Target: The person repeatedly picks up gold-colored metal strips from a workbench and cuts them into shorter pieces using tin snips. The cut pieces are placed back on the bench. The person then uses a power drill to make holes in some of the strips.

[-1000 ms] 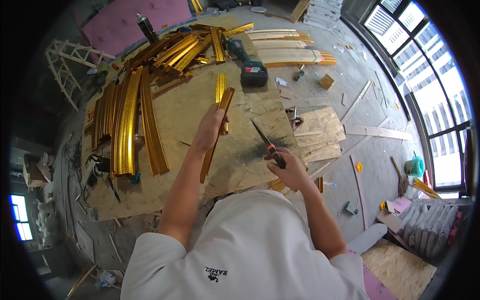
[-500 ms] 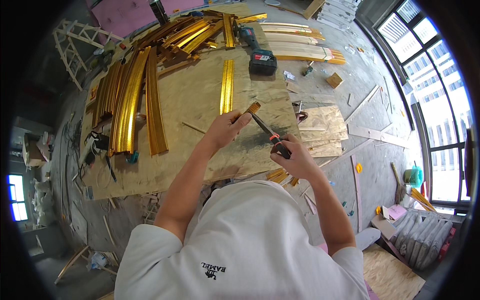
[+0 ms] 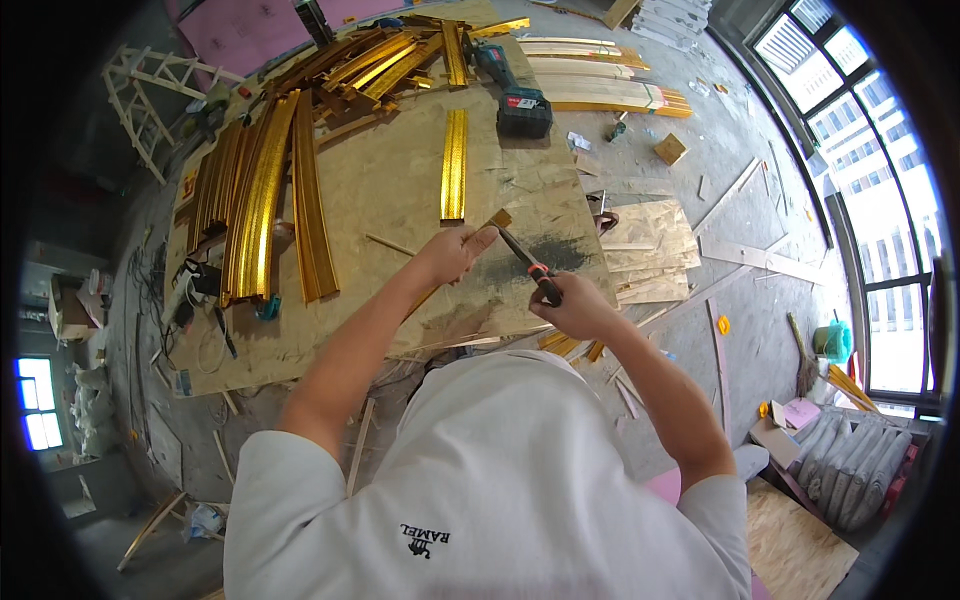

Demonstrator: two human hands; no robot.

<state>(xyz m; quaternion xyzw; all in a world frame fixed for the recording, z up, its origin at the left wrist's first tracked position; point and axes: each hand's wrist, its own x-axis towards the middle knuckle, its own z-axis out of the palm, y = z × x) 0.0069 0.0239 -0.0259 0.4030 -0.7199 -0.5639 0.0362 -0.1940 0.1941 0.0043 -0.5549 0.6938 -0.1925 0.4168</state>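
My left hand (image 3: 450,256) is closed round a gold moulding strip (image 3: 502,218), whose cut end sticks out past the thumb. More of that strip shows under my left forearm. In my right hand (image 3: 580,306) is the black and red handle of a file (image 3: 521,253). Its dark, narrow blade slants up to the left and meets the strip close to my left thumb; whether it presses on the cut edge cannot be made out. A short length of gold moulding (image 3: 453,165) lies on the plywood board (image 3: 400,200) just beyond my left hand.
Loose gold mouldings (image 3: 380,70) are heaped at the board's far side, with longer ones (image 3: 262,210) at the left. A cordless power tool (image 3: 518,95) lies at the far right of the board. Bundled strips (image 3: 620,96) and wood scraps (image 3: 671,149) are on the floor.
My right hand and the file have shifted slightly to the left. My left hand has moved a little left with the strip, and more of the strip now shows below it.
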